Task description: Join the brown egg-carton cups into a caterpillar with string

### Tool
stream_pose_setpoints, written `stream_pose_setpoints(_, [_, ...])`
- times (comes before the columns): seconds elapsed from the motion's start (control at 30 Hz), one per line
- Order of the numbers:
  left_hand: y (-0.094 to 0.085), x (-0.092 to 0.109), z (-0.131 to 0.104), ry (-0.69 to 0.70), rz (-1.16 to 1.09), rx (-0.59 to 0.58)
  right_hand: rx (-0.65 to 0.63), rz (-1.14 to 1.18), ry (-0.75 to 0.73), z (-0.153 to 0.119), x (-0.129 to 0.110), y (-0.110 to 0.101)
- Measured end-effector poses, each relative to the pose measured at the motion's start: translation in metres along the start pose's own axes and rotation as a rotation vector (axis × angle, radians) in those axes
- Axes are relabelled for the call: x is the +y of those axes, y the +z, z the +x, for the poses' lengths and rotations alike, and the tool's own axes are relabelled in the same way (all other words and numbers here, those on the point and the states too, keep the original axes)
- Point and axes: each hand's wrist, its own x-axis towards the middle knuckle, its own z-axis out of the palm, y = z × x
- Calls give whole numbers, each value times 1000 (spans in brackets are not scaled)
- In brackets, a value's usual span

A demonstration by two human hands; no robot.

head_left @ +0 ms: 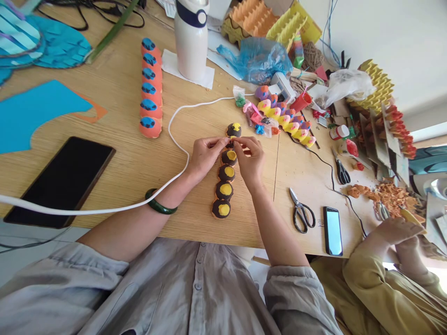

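Observation:
A strip of egg-carton cups [226,174] lies lengthwise in front of me. Its rounded tops are covered in dark brown, most of them showing a yellow disc of what looks like modelling clay. My left hand [206,157] and my right hand [250,160] meet over the second cup from the far end. Thumb and forefinger of each are pinched together at a small bit of yellow clay [232,137] on that cup. My fingertips partly hide both the bit and the cup. The farthest cup [233,129] carries yellow with small dark marks.
An orange strip with blue tops [151,88] lies left, beyond a black tablet [61,181]. A white cable [170,125] crosses my left forearm. Rightward are scissors [302,214], a phone [333,231] and another person's hand [398,231]. A bottle [191,42] and yellow-purple strips [286,122] stand farther back.

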Motion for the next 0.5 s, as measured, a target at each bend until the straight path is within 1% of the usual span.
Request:
stream_pose_setpoints(0.1, [1,1,-1,-13,12,2,-29,-95,-72,0,-1,-2])
stream_pose_setpoints(0.17, [0,3,-2,3,39,0,-45,-139,-110,0,0,-3])
stream_pose_setpoints(0.33, [-2,7,-4,126,123,-47,-63,-222,-183,1,0,-4])
stream_pose_setpoints(0.4, [-3,8,-5,158,138,-56,-72,-226,-177,1,0,-4])
stream_pose_setpoints(0.5, [-2,7,-4,150,115,-48,-69,-172,-110,7,2,-4])
